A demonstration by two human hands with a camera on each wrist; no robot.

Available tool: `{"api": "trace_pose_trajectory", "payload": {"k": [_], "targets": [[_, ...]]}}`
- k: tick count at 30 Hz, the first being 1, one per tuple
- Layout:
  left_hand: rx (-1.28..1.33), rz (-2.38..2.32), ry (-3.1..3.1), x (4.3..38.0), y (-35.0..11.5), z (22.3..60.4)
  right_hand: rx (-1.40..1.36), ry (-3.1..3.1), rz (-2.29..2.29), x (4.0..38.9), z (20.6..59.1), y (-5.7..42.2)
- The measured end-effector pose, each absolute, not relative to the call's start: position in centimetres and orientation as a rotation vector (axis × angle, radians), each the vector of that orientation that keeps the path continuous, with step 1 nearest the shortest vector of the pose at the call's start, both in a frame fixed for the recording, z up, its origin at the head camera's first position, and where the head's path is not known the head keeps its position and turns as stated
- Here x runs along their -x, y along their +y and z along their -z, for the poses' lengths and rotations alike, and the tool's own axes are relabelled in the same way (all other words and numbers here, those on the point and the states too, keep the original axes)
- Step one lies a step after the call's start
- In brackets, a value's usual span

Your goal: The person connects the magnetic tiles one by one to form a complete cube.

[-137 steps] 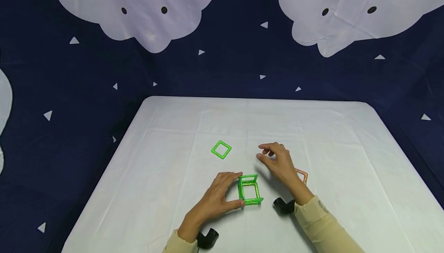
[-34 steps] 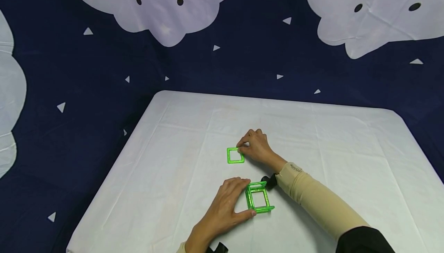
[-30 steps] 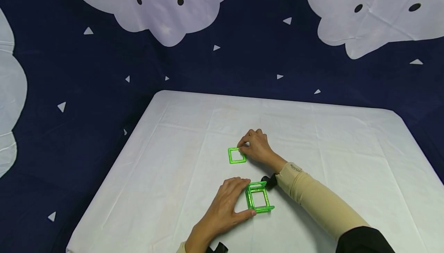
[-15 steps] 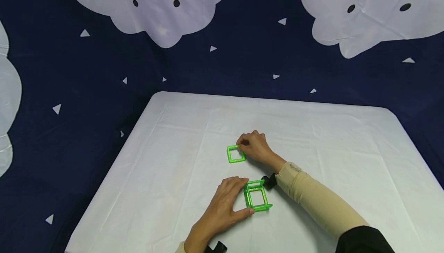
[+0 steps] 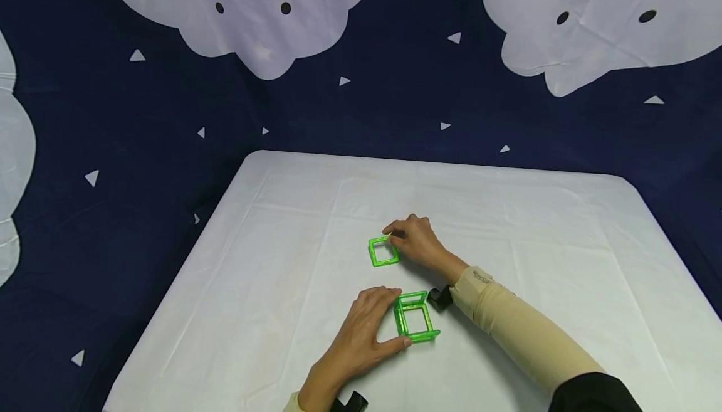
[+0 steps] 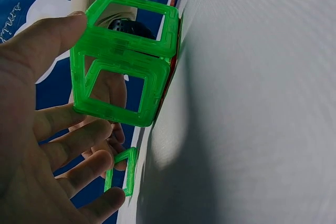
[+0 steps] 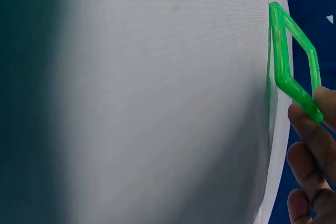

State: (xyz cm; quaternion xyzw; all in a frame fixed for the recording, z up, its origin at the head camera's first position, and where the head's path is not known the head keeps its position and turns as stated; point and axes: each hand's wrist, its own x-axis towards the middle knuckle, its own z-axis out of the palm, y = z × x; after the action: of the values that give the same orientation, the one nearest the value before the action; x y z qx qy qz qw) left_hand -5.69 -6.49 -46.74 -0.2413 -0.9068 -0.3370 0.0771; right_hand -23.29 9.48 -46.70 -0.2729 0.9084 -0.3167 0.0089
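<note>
My left hand [image 5: 361, 335] holds a small structure of green magnetic tiles [image 5: 424, 336] on the white table, thumb at its near corner and index finger at its far corner. In the left wrist view, upright square frames of this structure [image 6: 122, 115] meet at their edges, with a thin red line along the base. Farther out, my right hand [image 5: 418, 239] pinches a single green square magnetic tile [image 5: 386, 262] by its right far corner. The right wrist view shows that tile [image 7: 282, 61] tilted, its held corner raised and its opposite corner down at the tabletop.
The white-covered table [image 5: 271, 261] extends around both hands. A dark blue curtain [image 5: 361, 123] with clouds and small triangles hangs behind it. My right forearm [image 5: 519, 324] crosses close to the structure's right side, and a black wrist mount [image 5: 440, 299] sits right beside it.
My right hand has reached from the right to the single green tile, turned it, and tipped its held corner upward. My left hand stays at the structure. The orange tile is out of sight.
</note>
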Motion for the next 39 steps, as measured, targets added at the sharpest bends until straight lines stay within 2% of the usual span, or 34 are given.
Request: {"api": "trace_pose_trajectory", "payload": {"k": [11, 39], "targets": [[0.722, 0.993, -2.706, 5.8, -6.6, 47.0, 0.897, 2.856, 0.974, 22.5, 46.3, 10.9], [0.706, 1.027, -2.694, 5.8, -6.3, 47.1, 0.483, 2.866, 1.350, 19.5, 43.8, 14.4]]}}
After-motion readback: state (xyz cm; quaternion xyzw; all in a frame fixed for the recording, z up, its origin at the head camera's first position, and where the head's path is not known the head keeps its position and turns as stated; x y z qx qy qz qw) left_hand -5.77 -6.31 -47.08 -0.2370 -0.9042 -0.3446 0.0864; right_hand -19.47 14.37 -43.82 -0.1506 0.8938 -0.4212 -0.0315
